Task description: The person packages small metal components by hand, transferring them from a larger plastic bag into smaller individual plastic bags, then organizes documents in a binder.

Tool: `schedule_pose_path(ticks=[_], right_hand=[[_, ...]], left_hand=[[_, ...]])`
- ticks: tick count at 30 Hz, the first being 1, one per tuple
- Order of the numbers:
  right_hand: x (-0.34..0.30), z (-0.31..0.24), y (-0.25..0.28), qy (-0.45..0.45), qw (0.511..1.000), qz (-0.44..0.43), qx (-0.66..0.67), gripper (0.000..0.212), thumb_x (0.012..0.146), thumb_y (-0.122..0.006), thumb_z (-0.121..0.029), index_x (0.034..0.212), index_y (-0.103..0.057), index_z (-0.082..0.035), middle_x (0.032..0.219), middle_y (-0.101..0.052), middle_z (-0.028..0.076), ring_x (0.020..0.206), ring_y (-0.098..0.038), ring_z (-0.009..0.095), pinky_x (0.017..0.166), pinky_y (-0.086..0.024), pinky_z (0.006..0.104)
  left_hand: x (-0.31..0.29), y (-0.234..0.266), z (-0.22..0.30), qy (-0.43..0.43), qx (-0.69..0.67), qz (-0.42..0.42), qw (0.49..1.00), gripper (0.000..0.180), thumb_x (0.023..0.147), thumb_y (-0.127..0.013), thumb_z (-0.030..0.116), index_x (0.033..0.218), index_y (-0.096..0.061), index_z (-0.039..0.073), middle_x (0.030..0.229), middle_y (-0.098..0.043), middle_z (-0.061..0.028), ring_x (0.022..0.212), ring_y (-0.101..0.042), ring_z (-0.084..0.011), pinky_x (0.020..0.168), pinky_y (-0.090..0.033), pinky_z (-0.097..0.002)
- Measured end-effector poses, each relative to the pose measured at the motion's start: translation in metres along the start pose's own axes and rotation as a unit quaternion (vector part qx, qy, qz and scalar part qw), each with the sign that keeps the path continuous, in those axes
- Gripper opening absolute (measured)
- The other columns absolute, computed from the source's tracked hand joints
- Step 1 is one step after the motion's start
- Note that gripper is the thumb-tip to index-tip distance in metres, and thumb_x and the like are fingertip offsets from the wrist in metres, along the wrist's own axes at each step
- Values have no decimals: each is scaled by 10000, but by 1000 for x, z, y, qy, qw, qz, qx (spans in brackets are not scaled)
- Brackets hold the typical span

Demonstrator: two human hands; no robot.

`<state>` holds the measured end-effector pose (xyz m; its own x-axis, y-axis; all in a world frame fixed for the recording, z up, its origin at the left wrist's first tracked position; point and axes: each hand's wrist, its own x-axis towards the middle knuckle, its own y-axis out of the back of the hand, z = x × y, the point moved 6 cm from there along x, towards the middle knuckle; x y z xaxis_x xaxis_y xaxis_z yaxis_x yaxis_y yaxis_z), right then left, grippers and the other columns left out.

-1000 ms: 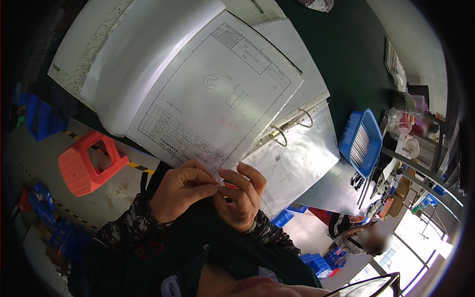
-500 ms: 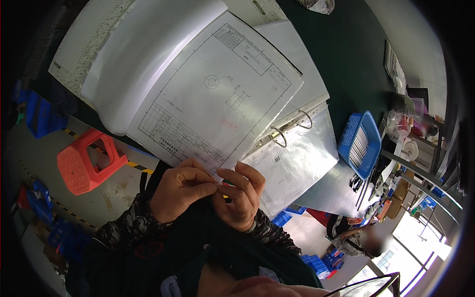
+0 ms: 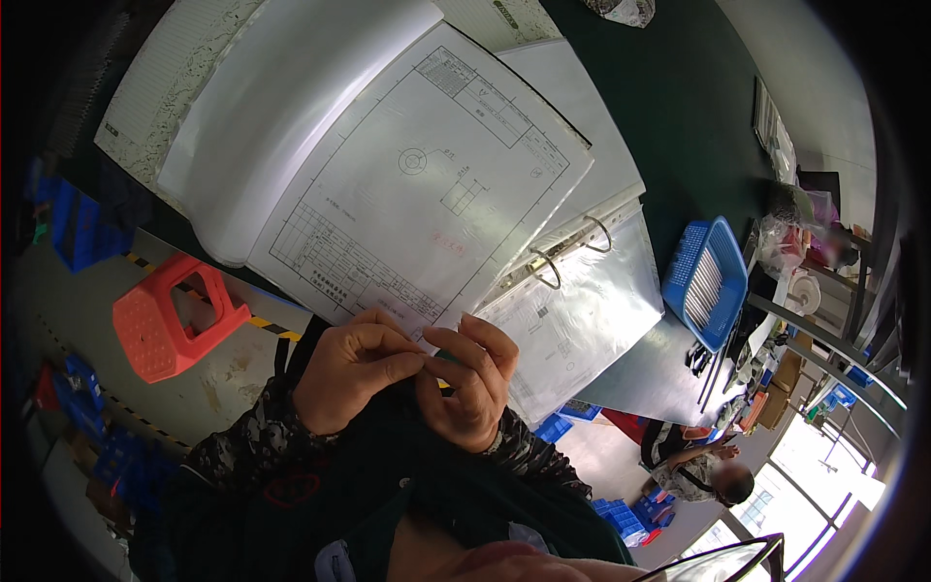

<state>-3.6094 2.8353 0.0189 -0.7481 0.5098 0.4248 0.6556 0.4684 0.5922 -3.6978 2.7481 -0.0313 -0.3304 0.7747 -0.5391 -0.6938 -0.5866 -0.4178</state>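
My left hand (image 3: pixel 354 371) is closed in a pinch, thumb against forefinger. Its fingertips meet those of my right hand (image 3: pixel 468 380), whose fingers are curled inward with the thumb behind them. Whatever sits between the fingertips is too small and too covered to name. Both hands are at the lower edge of a drawing sheet (image 3: pixel 388 218) in a clear sleeve, touching or just in front of it; I cannot tell which. The sheet carries a ring-shaped part drawing and a table, and belongs to an open ring binder (image 3: pixel 519 281) on the table.
Right of the binder, a blue plastic basket (image 3: pixel 696 254) holds rows of thin pale rods on the dark green table (image 3: pixel 669 107). A red stool (image 3: pixel 155 330) stands on the floor at left, near blue bins (image 3: pixel 82 228). Another person (image 3: pixel 690 475) is at lower right.
My hands keep nearly the same place and pinch, with only a slight finger shift. The drawing sheet has moved a touch. The other person at lower right has moved head and hands slightly.
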Motion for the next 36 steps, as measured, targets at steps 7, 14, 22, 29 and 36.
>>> schedule_pose_path(ticks=[7, 14, 22, 29, 36], right_hand=[[2, -1, -3, 9, 1000, -5, -1, 259, 569, -685, 43, 795, -587, -40, 947, -634, 79, 990, -537, 288, 798, -429, 336], [4, 1, -3, 10, 999, 1, 39, 285, 568, -676, 38, 830, -594, -37, 947, -631, 86, 979, -532, 293, 812, -420, 345], [21, 14, -9, -25, 976, -126, 177, 251, 605, -642, -9, 848, -616, -67, 1050, -593, 95, 1066, -468, 306, 873, -394, 375], [25, 10, -9, 14, 955, -173, 239, 264, 594, -659, -15, 846, -619, -84, 1084, -577, 91, 1094, -450, 314, 881, -391, 402], [21, 2, -7, 53, 976, -148, 154, 254, 587, -664, -3, 827, -604, -60, 1066, -578, 100, 1088, -460, 319, 859, -415, 382]], left_hand=[[1, 3, 2, 4, -11, -3, 1000, 67, 804, -623, 33, 830, -628, -28, 881, -502, -18, 737, -530, -68, 655, -443, -177], [1, 4, 3, 18, -34, -23, 999, 68, 808, -618, 33, 840, -625, -26, 886, -504, -12, 751, -530, -67, 672, -440, -178], [1, 9, 8, 7, 49, -75, 996, 81, 786, -657, 74, 785, -636, -4, 843, -515, -2, 726, -506, -68, 638, -407, -199], [0, 9, 15, -7, 112, -115, 987, 126, 751, -705, 134, 756, -650, 21, 788, -528, 5, 711, -504, -78, 634, -404, -217], [-1, 11, 18, -26, 148, -115, 982, 114, 734, -715, 127, 770, -659, 35, 808, -536, 0, 728, -521, -89, 650, -418, -225]])
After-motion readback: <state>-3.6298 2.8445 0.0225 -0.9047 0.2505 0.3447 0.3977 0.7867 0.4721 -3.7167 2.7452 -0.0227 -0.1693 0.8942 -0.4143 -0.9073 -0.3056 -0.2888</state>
